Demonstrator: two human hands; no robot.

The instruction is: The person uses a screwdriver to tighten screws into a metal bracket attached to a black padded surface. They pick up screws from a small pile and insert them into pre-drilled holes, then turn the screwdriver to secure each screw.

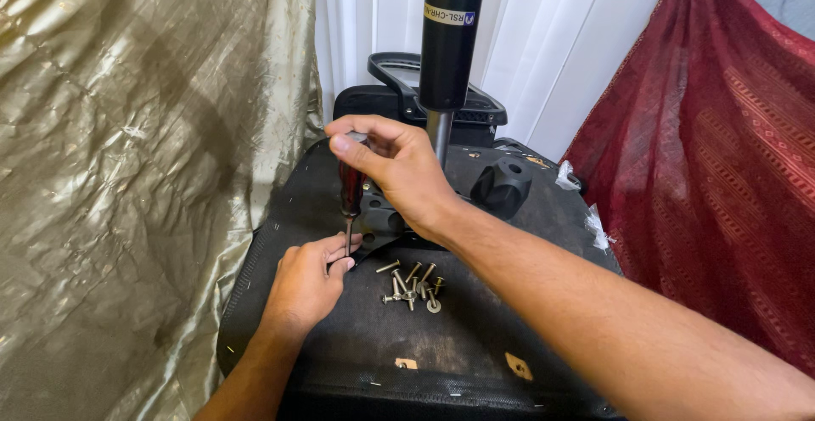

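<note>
My right hand [395, 171] grips the dark red handle of a screwdriver [350, 190], held upright over the black underside of an upturned chair seat [356, 345]. Its thin shaft points down to where my left hand [307, 281] pinches around the tip, fingertips on the seat next to a black mounting bracket [380, 221]. What lies under the tip is hidden by my fingers. Several loose metal screws [413, 285] lie in a small pile on the seat just right of my left hand.
A black gas-lift column [448, 39] rises from the seat's middle, with a black knob [503, 185] to its right and a black armrest [407, 81] behind. Gold fabric [136, 175] hangs at left, red patterned cloth [713, 166] at right, white curtain behind.
</note>
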